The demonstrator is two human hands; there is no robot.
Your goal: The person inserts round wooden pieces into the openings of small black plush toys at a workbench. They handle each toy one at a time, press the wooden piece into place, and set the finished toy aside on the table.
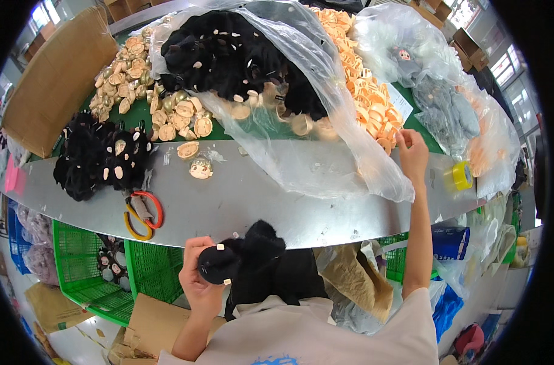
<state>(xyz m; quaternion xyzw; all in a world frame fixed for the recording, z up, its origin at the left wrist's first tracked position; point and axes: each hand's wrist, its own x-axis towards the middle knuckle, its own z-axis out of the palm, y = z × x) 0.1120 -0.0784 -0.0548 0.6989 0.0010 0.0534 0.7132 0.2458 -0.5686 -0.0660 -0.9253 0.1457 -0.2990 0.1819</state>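
Observation:
My left hand (199,283) is closed around a black plush doll piece (260,246), held low between the table's front edge and my body. Small cream-coloured bits stick out from the plush piece's rounded end. My right arm reaches out over the table. My right hand (412,149) has its fingers pinched together at the near end of a heap of peach plastic shells (374,115); whatever sits between the fingertips is too small to make out. Beside that hand spreads a clear plastic bag (350,152), with a pile of black plush pieces (222,58) in it.
Gold-backed doll faces (183,115) are heaped at the left, and a single face (201,168) lies nearer. Scissors (144,214) with red and yellow handles rest by more black plush (85,155). A yellow tape roll (462,175) stands right. Green crates (94,286) sit below the table.

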